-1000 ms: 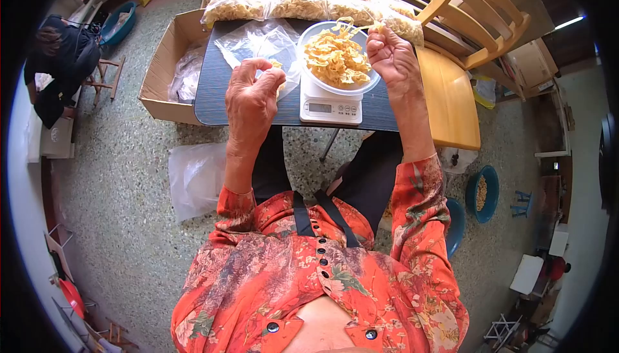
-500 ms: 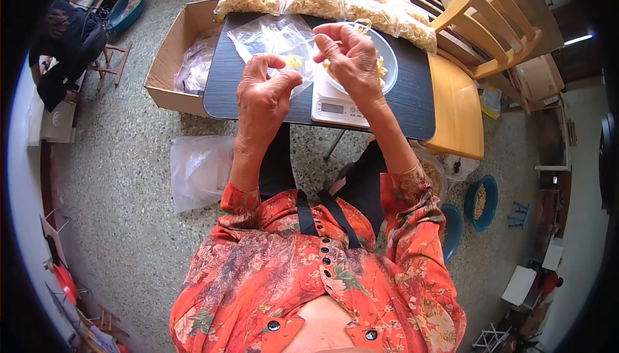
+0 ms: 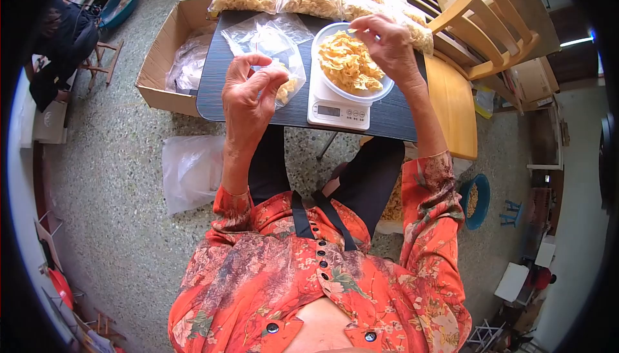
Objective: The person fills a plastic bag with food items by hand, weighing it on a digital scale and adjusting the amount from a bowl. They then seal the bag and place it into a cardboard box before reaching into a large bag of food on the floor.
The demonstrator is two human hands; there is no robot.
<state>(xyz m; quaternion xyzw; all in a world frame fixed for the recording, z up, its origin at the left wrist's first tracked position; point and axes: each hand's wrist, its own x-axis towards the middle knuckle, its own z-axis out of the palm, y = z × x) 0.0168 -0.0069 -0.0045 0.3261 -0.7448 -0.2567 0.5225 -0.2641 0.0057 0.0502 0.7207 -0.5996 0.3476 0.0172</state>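
Note:
My left hand (image 3: 250, 92) pinches the edge of a clear plastic bag (image 3: 293, 72) over the dark table (image 3: 216, 85). A few pale yellow pieces lie inside that bag. My right hand (image 3: 392, 47) is raised above the right side of a round clear bowl (image 3: 317, 63), its thumb and fingers close together around a small pale yellow piece at the tips. The bowl holds many yellow, chip-like pieces (image 3: 348, 63) and rests on a white digital scale (image 3: 338, 114). Another clear bag lies flat behind the held one.
Filled bags (image 3: 313, 0) line the table's back edge. A cardboard box (image 3: 155, 72) with plastic bags stands left, a wooden chair (image 3: 451, 108) right. A plastic bag (image 3: 192, 172) lies on the floor. Another person (image 3: 61, 47) sits far left; a blue basin (image 3: 476, 201) is at right.
My right hand has moved right, from between bag and bowl to the bowl's right side, uncovering the yellow pieces. My left hand still holds the bag, slightly further left and lower.

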